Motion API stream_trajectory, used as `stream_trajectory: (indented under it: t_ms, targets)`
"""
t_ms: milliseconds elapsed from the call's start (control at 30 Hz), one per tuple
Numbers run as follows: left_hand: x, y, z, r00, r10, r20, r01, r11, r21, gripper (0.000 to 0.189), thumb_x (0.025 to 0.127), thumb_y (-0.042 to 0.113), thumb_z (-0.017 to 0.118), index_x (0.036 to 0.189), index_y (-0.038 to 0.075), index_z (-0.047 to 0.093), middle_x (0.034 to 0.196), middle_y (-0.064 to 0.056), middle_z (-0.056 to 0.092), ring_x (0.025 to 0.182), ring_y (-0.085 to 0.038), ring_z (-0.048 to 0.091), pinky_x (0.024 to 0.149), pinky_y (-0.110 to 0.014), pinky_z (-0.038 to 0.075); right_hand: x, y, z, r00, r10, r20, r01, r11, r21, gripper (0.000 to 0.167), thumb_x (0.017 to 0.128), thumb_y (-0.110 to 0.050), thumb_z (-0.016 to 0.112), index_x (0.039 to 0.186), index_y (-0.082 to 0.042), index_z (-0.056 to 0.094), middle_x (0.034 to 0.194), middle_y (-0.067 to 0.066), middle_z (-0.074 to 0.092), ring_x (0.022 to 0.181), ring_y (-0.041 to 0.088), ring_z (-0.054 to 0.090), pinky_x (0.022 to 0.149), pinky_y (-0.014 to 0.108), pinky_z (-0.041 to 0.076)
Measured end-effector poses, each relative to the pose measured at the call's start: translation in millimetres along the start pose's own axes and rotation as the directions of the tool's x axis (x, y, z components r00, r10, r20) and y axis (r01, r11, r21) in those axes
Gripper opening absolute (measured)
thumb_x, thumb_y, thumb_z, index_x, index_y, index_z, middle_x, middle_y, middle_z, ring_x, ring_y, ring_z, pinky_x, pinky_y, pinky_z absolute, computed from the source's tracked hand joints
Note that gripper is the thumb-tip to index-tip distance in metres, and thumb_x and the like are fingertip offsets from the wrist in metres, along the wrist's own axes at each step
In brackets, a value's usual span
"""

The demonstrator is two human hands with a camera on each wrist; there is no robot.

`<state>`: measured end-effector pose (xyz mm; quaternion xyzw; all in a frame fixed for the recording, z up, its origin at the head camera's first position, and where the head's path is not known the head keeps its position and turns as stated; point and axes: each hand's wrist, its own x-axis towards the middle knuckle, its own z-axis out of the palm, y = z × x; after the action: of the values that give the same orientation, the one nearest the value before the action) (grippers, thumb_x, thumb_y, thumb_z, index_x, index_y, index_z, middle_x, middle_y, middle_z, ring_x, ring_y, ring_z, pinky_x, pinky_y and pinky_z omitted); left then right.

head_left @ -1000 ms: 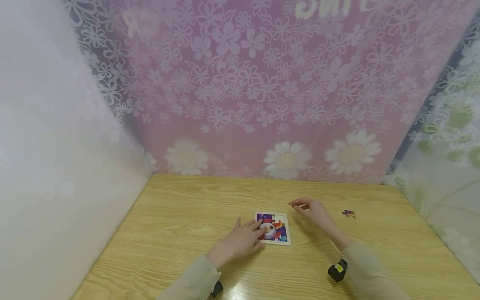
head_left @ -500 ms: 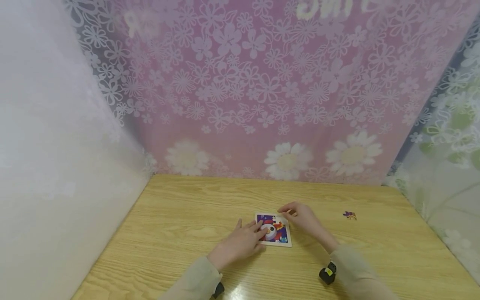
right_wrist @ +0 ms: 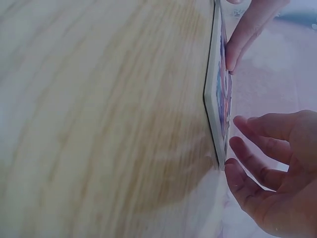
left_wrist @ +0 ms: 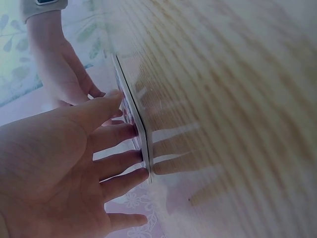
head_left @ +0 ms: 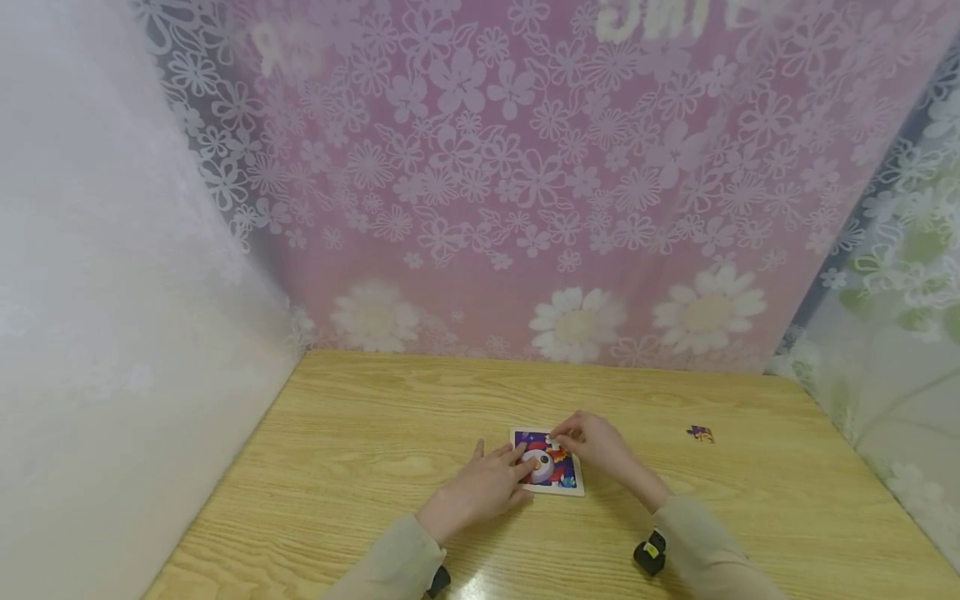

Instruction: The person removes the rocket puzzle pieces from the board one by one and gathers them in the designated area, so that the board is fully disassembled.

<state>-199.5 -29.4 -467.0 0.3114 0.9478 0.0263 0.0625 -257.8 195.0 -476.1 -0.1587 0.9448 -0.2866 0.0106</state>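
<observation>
A small square jigsaw puzzle [head_left: 553, 471] with a pale frame lies on the wooden table, showing a round white-faced character in red on purple. My left hand [head_left: 480, 487] rests flat over its left side, fingers spread. In the left wrist view those fingers [left_wrist: 119, 163] reach across the board's edge. My right hand [head_left: 600, 442] is at the puzzle's top right corner, thumb and fingers bent together at its surface. Seen from the right wrist, the curved fingertips [right_wrist: 235, 166] meet the board's face; I cannot tell whether a piece is between them.
One loose purple and orange jigsaw piece [head_left: 701, 433] lies on the table [head_left: 390, 433] to the right of the right hand. A pink flowered curtain [head_left: 465, 208] hangs behind the table's far edge. Pale sheets [head_left: 135, 292] stand along both sides.
My right hand has moved left and toward me, from beyond the puzzle's right edge onto its top right corner. The left hand has stayed on the puzzle; the loose piece has not moved.
</observation>
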Motion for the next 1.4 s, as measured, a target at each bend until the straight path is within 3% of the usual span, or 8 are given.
stream_trajectory:
  t_ms: [267, 500, 833, 1000, 1167, 1400]
  targets:
    - [1.2, -1.8, 2.0, 1.000, 0.009, -0.010, -0.009, 1.000, -0.001, 0.056, 0.103, 0.049, 0.055, 0.154, 0.028, 0.048, 0.164, -0.001, 0.040, 0.150, -0.021, 0.043, 0.119, -0.062, 0.037, 1.7, -0.2, 4.0, 1.000, -0.024, -0.004, 0.023, 1.000, -0.016, 0.010, 0.095, -0.011, 0.071, 0.096, -0.009, 0.082, 0.091, 0.003, 0.068, 0.077, 0.012, 0.057, 0.066, 0.027, 0.047]
    - [0.3, 0.6, -1.6, 1.000, 0.003, -0.002, -0.003, 1.000, -0.008, 0.056, 0.103, 0.048, 0.055, 0.154, 0.027, 0.048, 0.164, -0.001, 0.041, 0.150, -0.021, 0.042, 0.119, -0.062, 0.037, 3.8, 1.6, 7.7, 1.000, 0.008, -0.001, -0.008, 1.000, -0.022, 0.009, 0.094, -0.011, 0.072, 0.093, -0.012, 0.082, 0.090, 0.003, 0.065, 0.076, 0.012, 0.051, 0.067, 0.026, 0.042]
    - [0.3, 1.8, -2.2, 1.000, -0.003, -0.002, 0.003, 1.000, -0.015, 0.055, 0.103, 0.048, 0.055, 0.153, 0.026, 0.049, 0.163, -0.002, 0.043, 0.150, -0.022, 0.044, 0.118, -0.062, 0.038, 5.2, 3.2, 8.8, 0.998, -0.063, -0.022, 0.062, 0.997, -0.053, 0.011, 0.096, -0.013, 0.071, 0.089, -0.012, 0.080, 0.105, 0.005, 0.071, 0.088, 0.015, 0.064, 0.078, 0.038, 0.057]
    - [0.9, 1.5, -2.6, 1.000, -0.006, -0.009, 0.006, 1.000, -0.021, 0.055, 0.103, 0.048, 0.056, 0.153, 0.025, 0.050, 0.162, -0.003, 0.044, 0.149, -0.022, 0.045, 0.118, -0.062, 0.038, 4.7, -2.0, 4.5, 0.999, -0.039, -0.008, 0.039, 0.999, -0.023, 0.009, 0.097, -0.012, 0.070, 0.099, -0.010, 0.078, 0.103, 0.004, 0.074, 0.082, 0.012, 0.064, 0.075, 0.036, 0.057]
    - [2.0, 0.7, -2.3, 1.000, -0.004, -0.007, 0.004, 0.999, -0.043, 0.055, 0.104, 0.047, 0.055, 0.153, 0.024, 0.050, 0.162, -0.005, 0.044, 0.149, -0.024, 0.045, 0.118, -0.064, 0.037, 4.8, -3.1, 3.4, 1.000, -0.026, 0.005, 0.026, 1.000, -0.001, 0.018, 0.097, -0.013, 0.069, 0.112, -0.008, 0.077, 0.102, 0.003, 0.074, 0.081, 0.010, 0.063, 0.070, 0.028, 0.054]
    - [2.5, 1.2, -2.0, 1.000, -0.009, -0.007, 0.009, 0.999, -0.043, 0.054, 0.104, 0.047, 0.056, 0.152, 0.025, 0.051, 0.162, -0.003, 0.044, 0.149, -0.023, 0.045, 0.118, -0.063, 0.037, 6.1, -0.9, 7.1, 1.000, -0.014, 0.001, 0.014, 1.000, 0.020, 0.018, 0.097, -0.013, 0.069, 0.112, -0.008, 0.078, 0.096, 0.001, 0.069, 0.079, 0.009, 0.059, 0.065, 0.023, 0.048]
